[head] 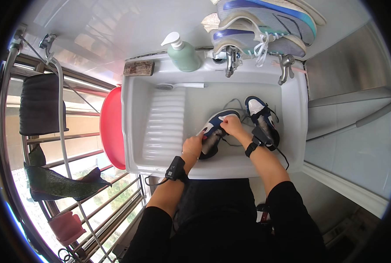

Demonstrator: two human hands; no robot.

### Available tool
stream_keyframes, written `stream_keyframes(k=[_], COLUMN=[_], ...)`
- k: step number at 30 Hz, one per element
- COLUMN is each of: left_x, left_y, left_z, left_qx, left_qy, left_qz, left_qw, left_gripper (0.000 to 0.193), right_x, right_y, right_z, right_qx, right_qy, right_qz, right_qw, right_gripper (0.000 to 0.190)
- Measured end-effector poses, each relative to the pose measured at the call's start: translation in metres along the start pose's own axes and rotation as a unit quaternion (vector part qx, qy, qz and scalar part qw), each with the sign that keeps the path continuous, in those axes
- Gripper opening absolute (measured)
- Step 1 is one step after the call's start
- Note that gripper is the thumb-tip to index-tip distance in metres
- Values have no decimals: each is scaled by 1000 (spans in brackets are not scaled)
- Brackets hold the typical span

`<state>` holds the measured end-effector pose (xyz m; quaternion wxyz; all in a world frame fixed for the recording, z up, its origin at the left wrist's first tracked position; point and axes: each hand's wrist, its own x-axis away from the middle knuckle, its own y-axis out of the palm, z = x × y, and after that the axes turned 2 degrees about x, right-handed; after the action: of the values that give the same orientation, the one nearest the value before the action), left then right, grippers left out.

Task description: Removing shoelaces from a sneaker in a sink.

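A navy, white and black sneaker lies in the white washbasin, its toe towards the upper right. My left hand grips its side near the ankle opening. Curled over the toe is my right hand, fingers bent against the upper; whether it pinches something there is hidden. The matching sneaker rests to the right, close to my right wrist. Loose grey laces trail around the shoes in what looks like shallow, cloudy water.
Left in the basin is a ribbed washboard, with a white-handled brush above it. A green pump bottle, brown block and two taps line the back ledge. Pale sneakers stand behind; a red basin leans left.
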<state>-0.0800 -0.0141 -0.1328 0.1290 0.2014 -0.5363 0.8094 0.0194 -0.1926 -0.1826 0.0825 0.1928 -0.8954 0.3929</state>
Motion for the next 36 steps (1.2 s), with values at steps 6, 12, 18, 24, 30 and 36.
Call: stream_keyframes(k=[6,12,18,24,30,36], left_x=[3,6,2,5,6,4], left_y=[12,7,4,2,2,8], left_z=[-14,-3,-7,2,4,0], left_qx=[16,-13,-4,5,-17,-23], left_qy=[3,12,28,8,24,34], left_qz=[47,28,12,5,-2,10], left_qw=[999,999,1000,1000,1000,999], left_gripper=[34,36,35,38,38,39], right_x=[19,23,23,29,23,11], right_y=[-4,-12,-23,-28,-19,-11], right_z=[-17,-31,-10,-20,-23,-10], right_qx=[-11,78,137,62,103,1], right_qy=[-52,-236,-2,-62,-217,-144], right_qz=[-3,-34,87,45,-93,-2], right_qw=[999,968,987,995,966,990], right_gripper=[9,8,16,19,8,9])
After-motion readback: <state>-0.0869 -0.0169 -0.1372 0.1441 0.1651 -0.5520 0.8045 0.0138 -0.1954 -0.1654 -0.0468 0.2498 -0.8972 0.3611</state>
